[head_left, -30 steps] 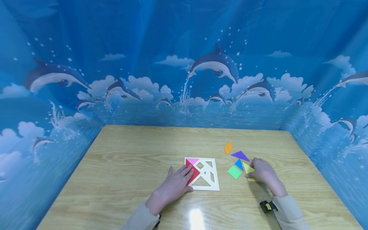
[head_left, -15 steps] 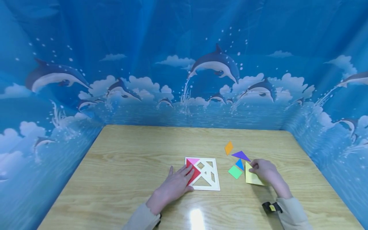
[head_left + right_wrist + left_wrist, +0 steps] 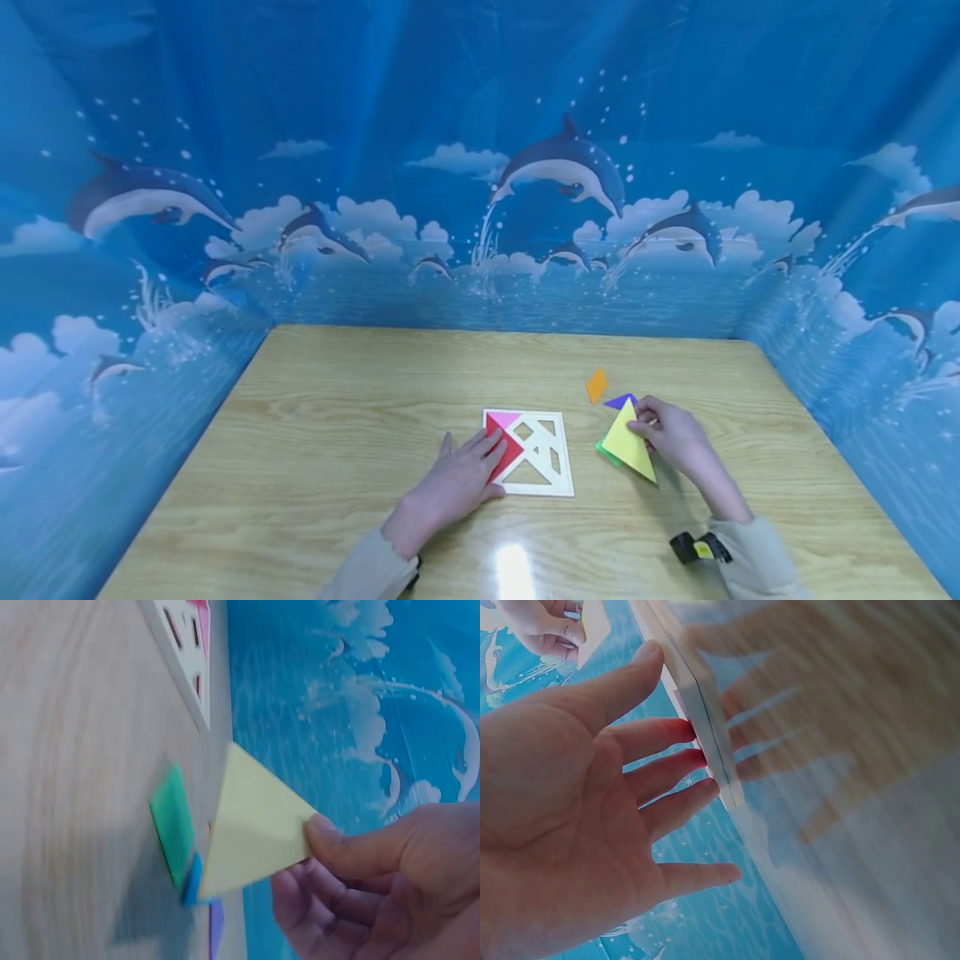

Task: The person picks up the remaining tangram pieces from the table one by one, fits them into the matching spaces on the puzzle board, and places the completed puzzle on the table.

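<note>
My right hand (image 3: 671,435) pinches a yellow triangle tangram piece (image 3: 628,443) by one edge, between thumb and fingers. In the right wrist view the yellow triangle (image 3: 251,832) is tilted up off the table, over the green square (image 3: 172,821) and blue triangle (image 3: 193,879). My left hand (image 3: 457,487) lies with fingers spread on the white tangram frame (image 3: 566,483). Its fingertips rest on the red triangle (image 3: 508,454), which sits in the left side of the frame beside a pink triangle (image 3: 502,420). In the left wrist view the left hand's (image 3: 577,780) fingers are straight.
Behind the yellow piece lie a purple triangle (image 3: 618,402), partly covered, and an orange parallelogram (image 3: 597,386). Several cut-outs in the frame show the wooden table (image 3: 337,400) through them. A blue dolphin-printed curtain (image 3: 450,167) surrounds the table's back and sides.
My right hand has lifted the yellow triangle from the table, turned it and carried it left over the green and blue pieces. The left hand stays in place.
</note>
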Demonstrator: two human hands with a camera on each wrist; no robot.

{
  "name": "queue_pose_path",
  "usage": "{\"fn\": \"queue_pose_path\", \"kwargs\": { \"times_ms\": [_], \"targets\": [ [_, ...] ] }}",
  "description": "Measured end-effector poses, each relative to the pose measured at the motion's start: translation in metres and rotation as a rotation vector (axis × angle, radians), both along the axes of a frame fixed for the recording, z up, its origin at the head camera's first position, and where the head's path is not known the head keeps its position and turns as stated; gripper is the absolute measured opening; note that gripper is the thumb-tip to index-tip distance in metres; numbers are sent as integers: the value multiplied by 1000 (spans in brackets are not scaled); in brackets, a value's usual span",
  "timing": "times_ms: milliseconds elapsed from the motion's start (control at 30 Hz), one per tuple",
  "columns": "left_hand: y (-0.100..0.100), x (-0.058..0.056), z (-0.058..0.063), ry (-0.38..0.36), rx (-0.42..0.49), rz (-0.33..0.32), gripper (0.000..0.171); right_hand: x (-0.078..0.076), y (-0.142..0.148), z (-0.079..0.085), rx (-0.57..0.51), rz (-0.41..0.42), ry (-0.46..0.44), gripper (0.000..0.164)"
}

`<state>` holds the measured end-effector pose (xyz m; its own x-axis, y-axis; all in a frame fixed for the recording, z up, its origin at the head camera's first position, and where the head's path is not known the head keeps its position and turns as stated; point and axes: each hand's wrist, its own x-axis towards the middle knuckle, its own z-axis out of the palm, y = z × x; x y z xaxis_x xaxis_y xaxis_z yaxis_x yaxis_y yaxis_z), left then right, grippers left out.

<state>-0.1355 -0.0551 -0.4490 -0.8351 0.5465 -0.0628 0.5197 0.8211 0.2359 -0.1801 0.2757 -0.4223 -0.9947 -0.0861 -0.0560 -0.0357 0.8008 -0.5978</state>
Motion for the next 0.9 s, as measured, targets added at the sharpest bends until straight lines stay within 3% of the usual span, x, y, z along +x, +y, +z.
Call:
{"fn": "queue_pose_path", "kwargs": {
  "times_ms": [200,467,667,900],
  "targets": [
    [0,0,0,-10,1,0,67,2,-19,-5,-245,-12,36,17],
    [0,0,0,-10,0,2,67,2,-30,-7,-491,-35,-15,33],
    [0,0,-1,0,2,-2,66,2,-32,-13,-546,11,-12,39],
    [0,0,-2,-2,1,1,66,3,-40,-17,-581,-14,-17,33]
  ]
}}
